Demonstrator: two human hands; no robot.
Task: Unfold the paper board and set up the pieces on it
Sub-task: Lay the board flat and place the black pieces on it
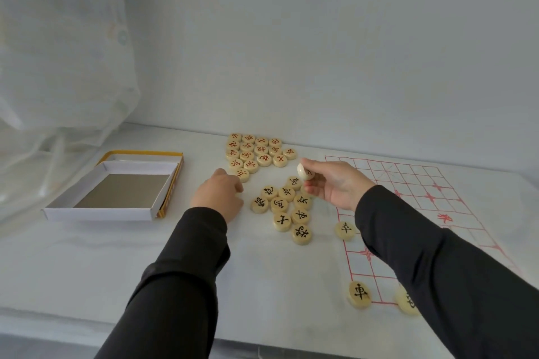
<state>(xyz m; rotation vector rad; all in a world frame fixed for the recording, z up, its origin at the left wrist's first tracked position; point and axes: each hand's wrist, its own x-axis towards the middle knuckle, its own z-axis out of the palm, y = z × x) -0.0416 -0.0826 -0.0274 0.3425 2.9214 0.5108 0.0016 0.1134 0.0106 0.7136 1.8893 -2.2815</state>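
The paper board (423, 192) lies unfolded at 3 o'clock from the black pieces (287, 207), with three placed pieces (345, 230) on it. The right hand (335, 186) pinches one piece (304, 171). The left hand (218, 195) curls by the red pieces (256, 153) at 12 o'clock, and I cannot tell if it holds anything. Most pieces remain unplaced.

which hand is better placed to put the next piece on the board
Right. The right hand pinches a round pale wooden piece beside the red-lined paper board; the left hand sits farther off, by the red-lettered wooden pieces.
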